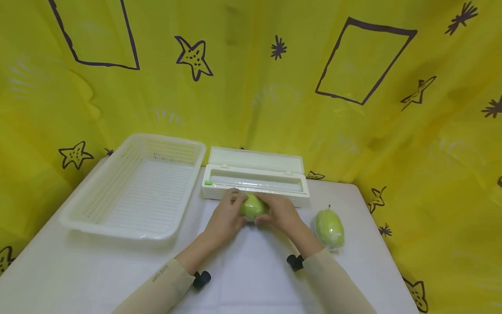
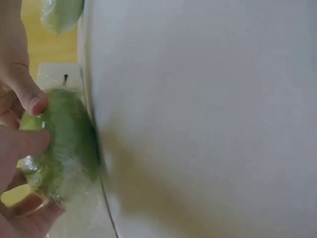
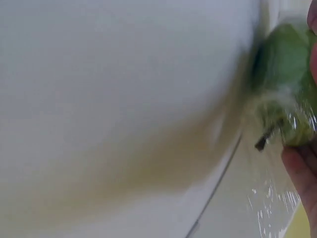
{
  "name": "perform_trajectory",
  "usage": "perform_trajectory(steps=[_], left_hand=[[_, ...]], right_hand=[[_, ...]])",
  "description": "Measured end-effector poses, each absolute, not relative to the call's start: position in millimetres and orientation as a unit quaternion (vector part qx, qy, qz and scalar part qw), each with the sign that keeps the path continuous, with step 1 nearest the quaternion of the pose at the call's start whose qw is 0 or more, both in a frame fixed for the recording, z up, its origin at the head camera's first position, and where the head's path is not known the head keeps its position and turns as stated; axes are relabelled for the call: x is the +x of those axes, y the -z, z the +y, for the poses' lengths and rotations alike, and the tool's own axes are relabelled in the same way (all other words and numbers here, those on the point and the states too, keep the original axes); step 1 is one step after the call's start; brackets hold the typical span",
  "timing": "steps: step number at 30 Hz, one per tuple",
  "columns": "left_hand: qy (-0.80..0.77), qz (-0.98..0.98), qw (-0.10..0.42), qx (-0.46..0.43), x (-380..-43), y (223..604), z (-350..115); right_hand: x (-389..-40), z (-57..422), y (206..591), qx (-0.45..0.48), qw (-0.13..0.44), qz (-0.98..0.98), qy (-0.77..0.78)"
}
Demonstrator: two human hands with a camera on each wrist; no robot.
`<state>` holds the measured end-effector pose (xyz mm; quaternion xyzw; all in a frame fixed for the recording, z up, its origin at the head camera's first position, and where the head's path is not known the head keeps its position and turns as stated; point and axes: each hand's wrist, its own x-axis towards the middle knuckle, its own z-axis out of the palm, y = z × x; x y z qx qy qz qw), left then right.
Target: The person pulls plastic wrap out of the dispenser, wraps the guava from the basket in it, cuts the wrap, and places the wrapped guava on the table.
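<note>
A green pear (image 1: 252, 207) in clear plastic film is held between both hands, just in front of the cling film box (image 1: 255, 197). My left hand (image 1: 226, 217) grips its left side, and my right hand (image 1: 281, 211) curls round the right. In the left wrist view the film on the pear (image 2: 69, 144) looks glossy and wrinkled, with a dark stem at one end. The right wrist view shows the pear's stem end, where film (image 3: 277, 106) bunches round it. Off to the right lies a second wrapped pear (image 1: 329, 229), stem pointing away.
The box's lid (image 1: 255, 159) stands raised at the back, with a film roll (image 1: 255, 183) inside and a green slider (image 1: 208, 183) at its left end. On the left sits a white perforated basket (image 1: 137, 200). A yellow patterned curtain (image 1: 243, 109) hangs behind the white table (image 1: 255, 279).
</note>
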<state>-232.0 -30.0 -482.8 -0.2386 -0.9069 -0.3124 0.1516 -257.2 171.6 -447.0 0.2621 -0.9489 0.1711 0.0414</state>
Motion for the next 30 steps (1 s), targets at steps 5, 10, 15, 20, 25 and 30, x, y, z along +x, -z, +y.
perform_trajectory(steps=[5, 10, 15, 20, 25, 30], left_hand=[[0.262, -0.931, 0.12, -0.222, -230, 480, -22], [0.181, -0.953, 0.132, -0.203, -234, 475, -13], [0.17, -0.955, 0.146, -0.193, -239, 469, -12], [0.199, -0.95, 0.129, -0.201, -247, 463, -14], [0.212, -0.952, 0.096, -0.2, -250, 460, -17], [0.227, -0.951, 0.08, -0.196, -252, 462, -18]], right_hand=[[-261, 172, 443, 0.264, -0.007, -0.95, -0.169], [-257, 168, 445, 0.264, 0.001, -0.95, -0.168], [-238, 164, 451, 0.265, 0.126, -0.948, -0.127], [-236, 158, 457, 0.277, 0.188, -0.936, -0.108], [-245, 150, 460, 0.271, 0.175, -0.942, -0.094], [-250, 154, 457, 0.256, 0.131, -0.951, -0.117]])
